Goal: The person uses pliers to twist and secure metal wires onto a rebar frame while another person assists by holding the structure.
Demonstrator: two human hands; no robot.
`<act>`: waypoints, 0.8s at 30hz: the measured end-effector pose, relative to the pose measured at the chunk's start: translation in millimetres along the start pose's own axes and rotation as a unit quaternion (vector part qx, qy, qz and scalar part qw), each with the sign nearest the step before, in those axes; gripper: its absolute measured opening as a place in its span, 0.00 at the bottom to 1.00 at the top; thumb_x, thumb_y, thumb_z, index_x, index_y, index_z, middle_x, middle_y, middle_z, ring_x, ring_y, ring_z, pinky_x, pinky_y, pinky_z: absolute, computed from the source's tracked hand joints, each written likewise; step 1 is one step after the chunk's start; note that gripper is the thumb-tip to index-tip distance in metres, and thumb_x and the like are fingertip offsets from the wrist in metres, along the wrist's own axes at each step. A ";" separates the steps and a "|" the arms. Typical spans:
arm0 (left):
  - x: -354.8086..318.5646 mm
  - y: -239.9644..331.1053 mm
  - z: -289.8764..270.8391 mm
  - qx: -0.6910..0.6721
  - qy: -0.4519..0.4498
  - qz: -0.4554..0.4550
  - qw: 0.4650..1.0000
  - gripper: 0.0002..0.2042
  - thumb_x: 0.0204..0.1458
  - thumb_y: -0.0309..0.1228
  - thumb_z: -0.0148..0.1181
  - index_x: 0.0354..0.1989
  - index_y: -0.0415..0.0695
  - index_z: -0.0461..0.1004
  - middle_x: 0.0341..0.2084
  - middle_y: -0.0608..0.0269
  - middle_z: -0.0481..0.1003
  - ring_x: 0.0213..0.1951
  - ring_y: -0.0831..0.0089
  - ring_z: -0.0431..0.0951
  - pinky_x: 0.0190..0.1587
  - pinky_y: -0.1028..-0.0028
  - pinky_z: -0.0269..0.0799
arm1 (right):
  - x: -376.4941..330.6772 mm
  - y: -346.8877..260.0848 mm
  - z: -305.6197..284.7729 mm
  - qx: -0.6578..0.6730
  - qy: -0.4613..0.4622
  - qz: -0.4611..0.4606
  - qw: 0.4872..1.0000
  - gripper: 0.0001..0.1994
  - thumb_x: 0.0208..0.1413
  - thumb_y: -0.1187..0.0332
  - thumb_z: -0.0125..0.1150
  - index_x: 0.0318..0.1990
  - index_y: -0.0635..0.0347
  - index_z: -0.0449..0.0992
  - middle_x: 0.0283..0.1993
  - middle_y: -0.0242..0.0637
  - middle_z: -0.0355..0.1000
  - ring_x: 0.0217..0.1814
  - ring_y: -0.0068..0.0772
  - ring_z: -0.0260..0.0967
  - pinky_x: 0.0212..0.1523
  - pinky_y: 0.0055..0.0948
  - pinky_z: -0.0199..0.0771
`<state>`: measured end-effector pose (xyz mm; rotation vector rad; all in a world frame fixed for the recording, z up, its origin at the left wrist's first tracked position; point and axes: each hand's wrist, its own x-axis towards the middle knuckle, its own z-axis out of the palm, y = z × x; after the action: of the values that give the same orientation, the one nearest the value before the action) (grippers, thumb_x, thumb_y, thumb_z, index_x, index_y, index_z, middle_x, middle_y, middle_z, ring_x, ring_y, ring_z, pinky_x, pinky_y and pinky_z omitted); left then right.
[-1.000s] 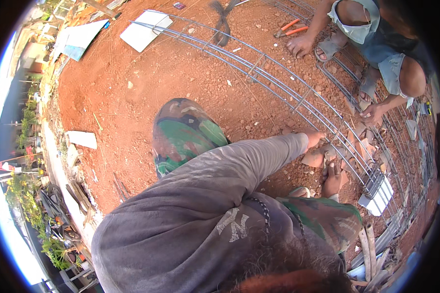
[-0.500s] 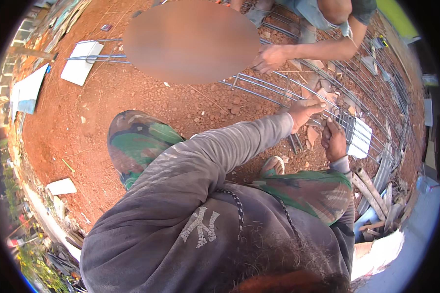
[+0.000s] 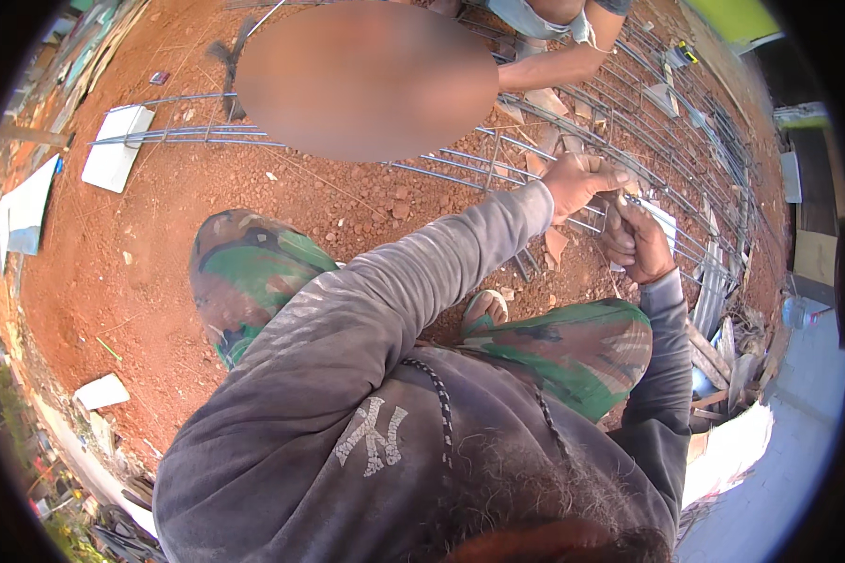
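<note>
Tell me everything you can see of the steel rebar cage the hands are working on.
The rebar cage is a long frame of thin grey steel bars, lengthwise rods joined by cross stirrups. It lies flat on red dirt, running from the upper left across to the right, where more bar frames lie beside it. The left hand grips one bar; the right hand is closed at the cage just beside it. A co-worker's forearm reaches it farther along.

Long welded steel rebar cage (image 3: 441,159) lies across the red dirt ground (image 3: 141,272) — flat white board (image 3: 115,147) under its left end, both hands at its right.
</note>
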<state>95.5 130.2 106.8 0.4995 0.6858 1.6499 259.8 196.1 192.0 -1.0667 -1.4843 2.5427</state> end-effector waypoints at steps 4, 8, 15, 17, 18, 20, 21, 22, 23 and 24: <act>0.5 26.3 6.2 0.050 -0.041 -0.065 0.996 0.12 0.58 0.38 0.71 0.40 0.40 0.82 0.33 0.64 0.82 0.35 0.76 0.82 0.42 0.73 0.80 | 1.6 0.2 -4.1 -0.042 0.032 -0.044 0.998 0.17 0.71 0.55 0.51 0.31 0.54 0.68 0.16 0.21 0.50 0.15 0.15 0.44 0.15 0.20 0.42; -4.5 11.0 -2.2 0.000 -0.043 -0.172 0.984 0.12 0.59 0.37 0.70 0.44 0.43 0.82 0.37 0.65 0.82 0.36 0.76 0.81 0.42 0.73 0.80 | -0.3 18.5 -15.4 0.006 -0.028 -0.027 0.999 0.18 0.72 0.54 0.50 0.31 0.53 0.67 0.16 0.21 0.50 0.15 0.15 0.44 0.15 0.21 0.43; 9.2 -6.5 -16.4 -0.045 0.070 -0.089 0.993 0.09 0.60 0.33 0.69 0.44 0.42 0.82 0.30 0.69 0.79 0.29 0.80 0.76 0.34 0.78 0.74 | 5.9 43.7 -19.3 -0.148 0.132 -0.061 0.978 0.16 0.72 0.55 0.53 0.46 0.59 0.76 0.20 0.20 0.57 0.19 0.15 0.53 0.21 0.20 0.54; 9.6 1.5 -28.8 -0.006 0.105 -0.040 0.994 0.09 0.59 0.33 0.69 0.42 0.41 0.82 0.31 0.68 0.80 0.29 0.81 0.76 0.33 0.80 0.73 | 5.8 48.7 -23.1 -0.173 0.127 -0.045 0.976 0.15 0.73 0.55 0.52 0.44 0.58 0.76 0.21 0.20 0.57 0.19 0.15 0.51 0.21 0.20 0.53; 9.6 7.0 -30.4 0.000 0.123 -0.027 0.992 0.09 0.59 0.32 0.69 0.42 0.40 0.82 0.31 0.68 0.81 0.29 0.82 0.77 0.32 0.81 0.72 | 3.8 51.0 -23.0 -0.198 0.115 -0.028 0.973 0.16 0.74 0.56 0.50 0.42 0.58 0.75 0.21 0.19 0.56 0.18 0.15 0.49 0.21 0.21 0.52; 15.5 5.2 -39.5 0.019 0.152 -0.003 0.988 0.07 0.58 0.32 0.71 0.38 0.42 0.82 0.29 0.69 0.81 0.28 0.83 0.76 0.31 0.82 0.71 | 4.2 49.1 -15.7 -0.159 0.099 -0.029 0.982 0.16 0.74 0.55 0.50 0.42 0.58 0.75 0.22 0.19 0.56 0.18 0.13 0.47 0.20 0.20 0.49; 18.5 3.1 -42.8 0.033 0.187 0.010 0.982 0.07 0.58 0.32 0.71 0.36 0.42 0.82 0.28 0.69 0.81 0.27 0.83 0.76 0.29 0.82 0.70 | 4.0 48.8 -13.1 -0.133 0.079 -0.023 0.988 0.16 0.74 0.55 0.51 0.42 0.59 0.75 0.22 0.19 0.55 0.18 0.12 0.46 0.19 0.19 0.47; 18.4 1.0 -42.9 0.047 0.220 0.019 0.974 0.07 0.58 0.32 0.71 0.34 0.42 0.82 0.26 0.69 0.80 0.25 0.83 0.75 0.28 0.81 0.69 | 2.6 52.8 -14.2 -0.103 0.062 -0.014 0.993 0.16 0.74 0.55 0.51 0.42 0.59 0.75 0.22 0.19 0.55 0.18 0.12 0.44 0.19 0.19 0.45; 17.1 -1.0 -43.3 0.054 0.257 0.006 0.965 0.08 0.58 0.32 0.71 0.31 0.43 0.81 0.24 0.69 0.79 0.23 0.82 0.74 0.26 0.80 0.69 | 1.0 57.1 -24.1 -0.158 0.058 0.001 0.986 0.17 0.73 0.54 0.51 0.44 0.60 0.76 0.22 0.19 0.57 0.18 0.15 0.50 0.20 0.20 0.53; 16.2 -2.5 -45.7 0.054 0.255 0.002 0.965 0.08 0.58 0.32 0.71 0.31 0.43 0.81 0.24 0.69 0.79 0.23 0.82 0.74 0.26 0.80 0.69 | 0.6 65.4 -32.7 -0.156 0.061 0.003 0.986 0.17 0.73 0.54 0.51 0.44 0.60 0.76 0.22 0.19 0.57 0.18 0.15 0.50 0.20 0.20 0.53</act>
<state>64.0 138.9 70.9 0.1443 1.1562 1.7672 298.1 185.3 130.7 -1.2350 -1.8877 2.2477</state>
